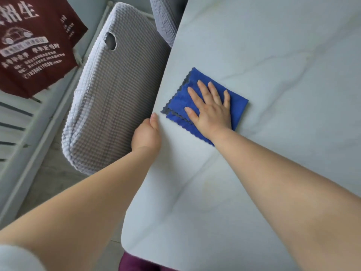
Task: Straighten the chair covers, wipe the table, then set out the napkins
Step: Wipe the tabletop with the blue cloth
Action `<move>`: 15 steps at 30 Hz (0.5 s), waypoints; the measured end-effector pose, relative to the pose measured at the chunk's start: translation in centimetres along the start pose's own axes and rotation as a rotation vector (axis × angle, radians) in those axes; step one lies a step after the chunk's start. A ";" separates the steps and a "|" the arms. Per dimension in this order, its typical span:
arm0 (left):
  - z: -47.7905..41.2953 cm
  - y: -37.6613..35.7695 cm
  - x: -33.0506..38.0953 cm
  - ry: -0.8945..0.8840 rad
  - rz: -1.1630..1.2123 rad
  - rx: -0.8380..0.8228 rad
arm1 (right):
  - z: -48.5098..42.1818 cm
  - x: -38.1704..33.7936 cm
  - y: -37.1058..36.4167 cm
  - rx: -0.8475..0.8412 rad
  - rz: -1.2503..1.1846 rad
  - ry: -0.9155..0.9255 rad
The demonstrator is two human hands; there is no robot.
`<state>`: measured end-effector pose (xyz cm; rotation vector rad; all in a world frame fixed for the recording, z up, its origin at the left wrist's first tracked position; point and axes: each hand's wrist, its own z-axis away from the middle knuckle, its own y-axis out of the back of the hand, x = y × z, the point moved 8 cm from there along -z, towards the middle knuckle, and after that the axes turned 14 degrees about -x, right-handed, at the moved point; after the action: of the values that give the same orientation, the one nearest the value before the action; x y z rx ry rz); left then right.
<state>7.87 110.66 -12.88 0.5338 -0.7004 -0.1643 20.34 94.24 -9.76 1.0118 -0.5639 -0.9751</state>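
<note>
Head camera shows wiping under way: right hand (211,112), grip spread flat, presses the blue cloth (239,106) on the worktop (273,55) near its edge, which the left hand (146,134) clamps, thumb on top. Beside it the chair cover (117,94) looks straight; napkins are not yet out, none visible.

Pale grey short sleeve (13,258), bare forearms (273,182)

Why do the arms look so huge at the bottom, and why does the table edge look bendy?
Head view: the wide-angle lens swells the near forearms and bows the edge of the pale marble-patterned table; light is soft and even, with a faint shadow beside the folded blue cloth under the right hand; the lower left corner is out of focus.
</note>
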 end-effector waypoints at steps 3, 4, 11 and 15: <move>0.5 0.2 0.2 -0.071 -0.020 0.001 | 6.4 -1.9 -3.3 0.038 -0.030 0.023; 1.1 0.1 0.3 -0.106 -0.050 0.002 | 8.7 -2.6 -4.4 0.060 -0.038 0.024; 3.8 -0.7 0.5 -0.267 -0.323 0.031 | 22.4 -7.1 -11.8 0.029 0.007 0.088; 5.2 -1.3 1.1 -0.348 -0.527 0.134 | 27.5 -8.8 -14.6 -0.009 0.010 0.172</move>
<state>5.33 107.07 -9.62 0.8232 -0.9005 -0.7204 -11.17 87.08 -10.21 1.0721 -0.4210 -0.8707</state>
